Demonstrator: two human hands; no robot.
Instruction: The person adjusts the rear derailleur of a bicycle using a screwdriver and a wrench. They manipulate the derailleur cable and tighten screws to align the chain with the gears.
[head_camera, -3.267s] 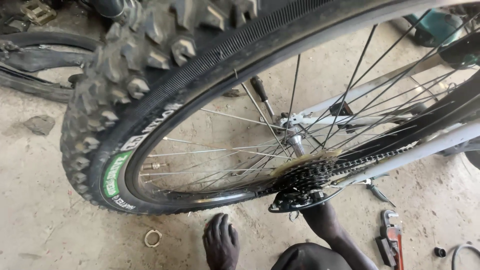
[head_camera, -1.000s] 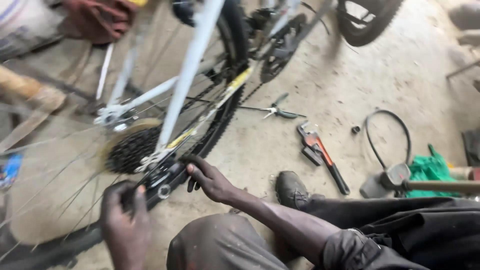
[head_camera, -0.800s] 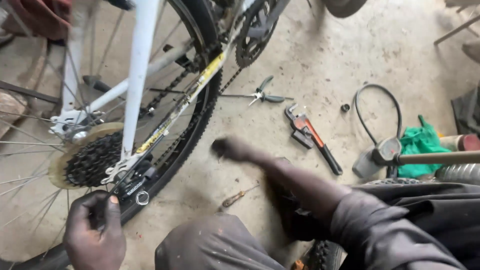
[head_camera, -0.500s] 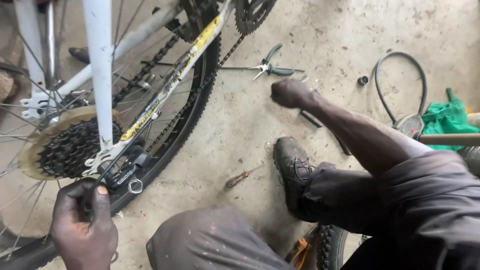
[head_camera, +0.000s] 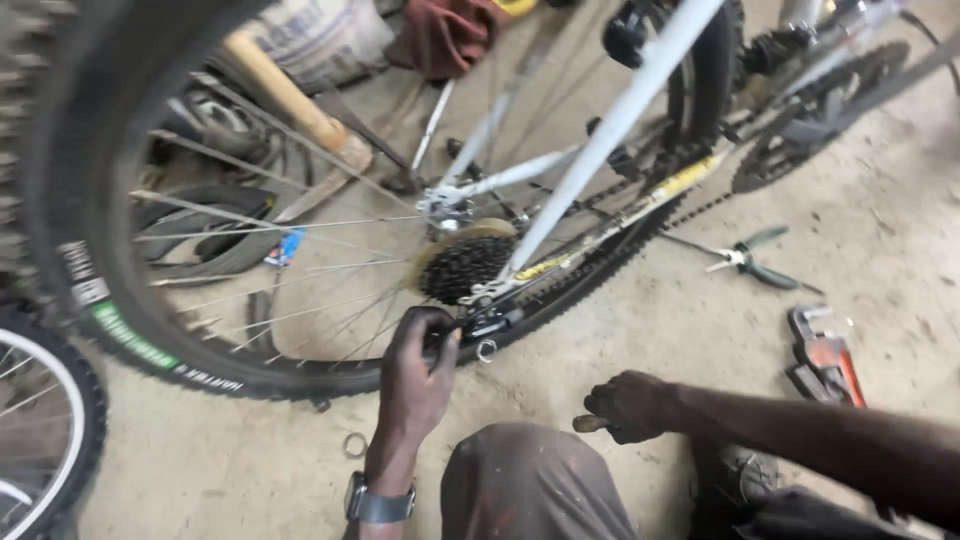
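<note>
The rear cassette (head_camera: 463, 268) sat at the hub of the knobby rear wheel (head_camera: 150, 330), and everything else lay about it. Just below and right of it the left hand (head_camera: 415, 375) was closed on the dark derailleur (head_camera: 490, 322), fingers wrapped over its top. Further down and right of the cassette, low over the concrete floor (head_camera: 650, 340), the right hand (head_camera: 628, 405) was clenched around a small tool handle (head_camera: 588, 424); what tool it was could not be told. The white frame tube (head_camera: 620, 130) crossed in front of the cassette, running from it up to the right, and the chain (head_camera: 640, 215) followed the same line toward the crank. Spokes fanned left of the cassette, partly screening a wooden handle (head_camera: 290, 95) beyond. Well right of the cassette lay green-handled pliers (head_camera: 755, 262) and a red pipe wrench (head_camera: 825, 352). A small metal ring (head_camera: 354, 445) lay below left.
</note>
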